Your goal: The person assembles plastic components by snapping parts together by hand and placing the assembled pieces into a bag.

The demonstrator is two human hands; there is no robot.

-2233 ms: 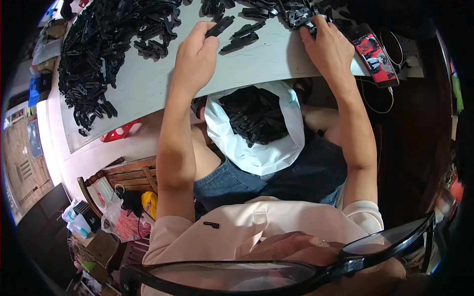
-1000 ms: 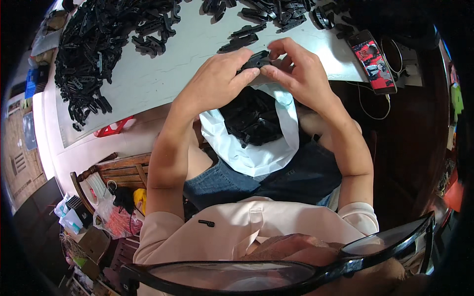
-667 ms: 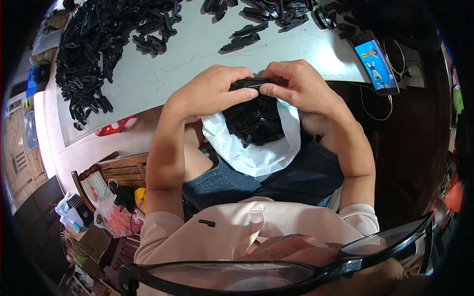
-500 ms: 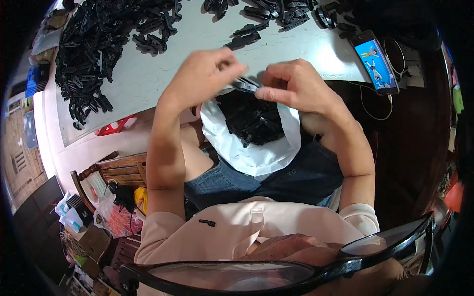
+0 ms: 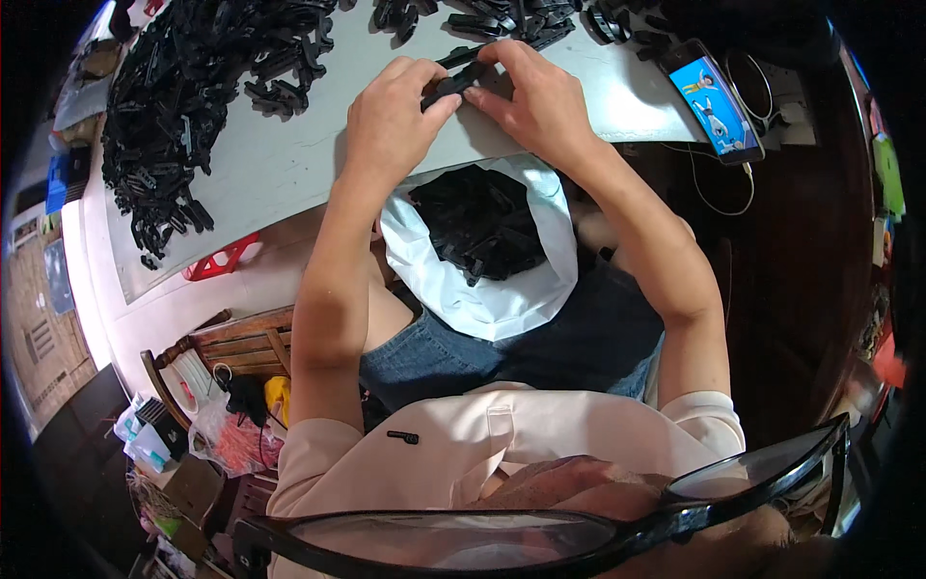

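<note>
Over the near edge of the table, my left hand [image 5: 394,118] and my right hand [image 5: 542,104] are closed on the two ends of one slim black plastic clip-like part [image 5: 449,89]. Fingers and thumbs pinch it, so its ends are partly covered. Just beyond it, another black part [image 5: 457,56] lies on the table, close to my fingertips. Below my hands, a white bag [image 5: 497,314] with its rim folded outward sits on my lap, holding many black pieces [image 5: 482,222].
A large heap of black parts [image 5: 164,125] covers the left of the white table [image 5: 280,154]; smaller groups [image 5: 482,19] lie along the far side. A lit phone [image 5: 714,101] with a cable rests at the right edge. A wooden chair [image 5: 241,343] with bags stands at left.
Both hands have moved up and away from above the bag to over the table. The silvery-looking piece between them is no longer seen; a black clip-like part is now held there.
</note>
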